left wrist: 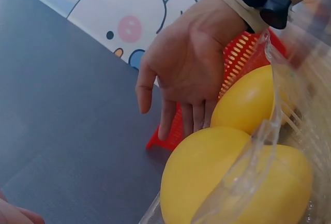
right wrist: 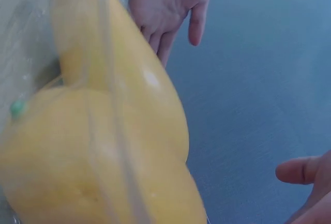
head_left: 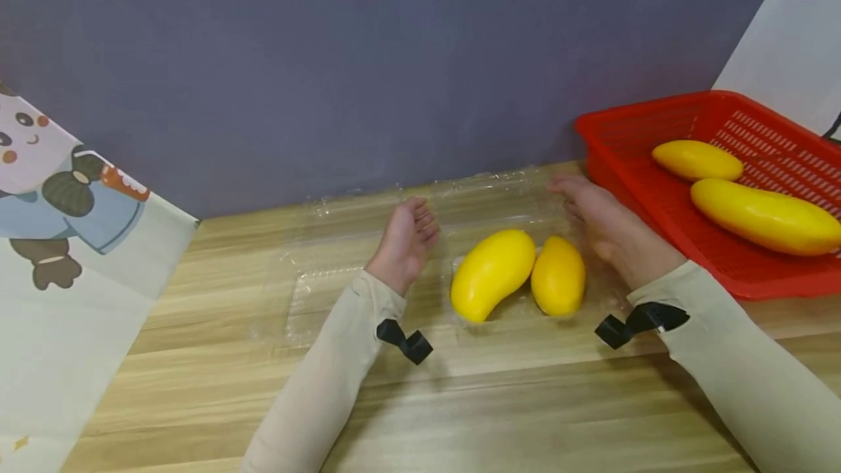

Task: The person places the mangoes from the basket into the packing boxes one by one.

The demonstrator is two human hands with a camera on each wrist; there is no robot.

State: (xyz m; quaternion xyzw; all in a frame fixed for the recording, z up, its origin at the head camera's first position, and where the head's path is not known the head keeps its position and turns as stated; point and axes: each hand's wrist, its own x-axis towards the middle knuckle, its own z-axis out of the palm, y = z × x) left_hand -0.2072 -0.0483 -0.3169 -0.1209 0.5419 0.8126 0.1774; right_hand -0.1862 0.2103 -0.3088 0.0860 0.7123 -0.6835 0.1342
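Two yellow mangoes, a larger curved one (head_left: pixel 493 272) and a smaller one (head_left: pixel 558 276), lie side by side in the right half of an unfolded clear plastic clamshell box (head_left: pixel 296 305). My left hand (head_left: pixel 407 243) is over the middle of the box, left of the larger mango, holding nothing. To the right of the smaller mango, my right hand (head_left: pixel 604 228) reaches along the box's side, its fingers extended. The left wrist view shows that right hand (left wrist: pixel 189 74) palm out behind the mangoes (left wrist: pixel 207 167). In the right wrist view, the left hand (right wrist: pixel 168 6) has extended fingers.
A red plastic basket (head_left: pixel 742 287) stands at the right, close to my right hand. In it lie a yellow mango (head_left: pixel 696 159) and a longer yellow fruit (head_left: pixel 765 217). Behind the wooden table (head_left: pixel 460 414) rises a grey panel (head_left: pixel 361 79); a cartoon-printed board (head_left: pixel 66 298) flanks the left.
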